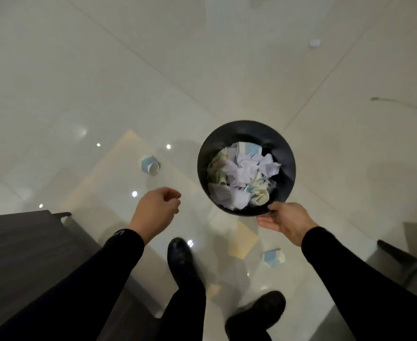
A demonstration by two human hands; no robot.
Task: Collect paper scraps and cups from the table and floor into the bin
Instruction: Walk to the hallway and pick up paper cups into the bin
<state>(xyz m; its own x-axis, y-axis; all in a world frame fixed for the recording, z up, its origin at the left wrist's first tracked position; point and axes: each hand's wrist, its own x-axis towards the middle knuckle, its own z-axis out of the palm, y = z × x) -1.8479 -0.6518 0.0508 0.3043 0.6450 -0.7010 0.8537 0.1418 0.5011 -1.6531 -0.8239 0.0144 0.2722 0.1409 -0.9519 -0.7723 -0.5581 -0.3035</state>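
My right hand [285, 221] grips the near rim of a round black bin [286, 148], held above the floor. The bin holds several crumpled white papers [244, 173] and crushed cups. My left hand [157, 210] hovers left of the bin with fingers loosely curled and nothing in it. A blue and white paper cup [150, 165] lies on its side on the floor beyond my left hand. A second blue and white cup [274, 258] lies on the floor under my right forearm. A small white scrap or cup [314, 43] lies far off on the tiles.
A dark table corner [25, 232] is at the lower left. Grey furniture [409, 262] stands at the lower right. My two black shoes [180, 257] stand on glossy white tiles. A thin cable [399, 103] lies at the far right.
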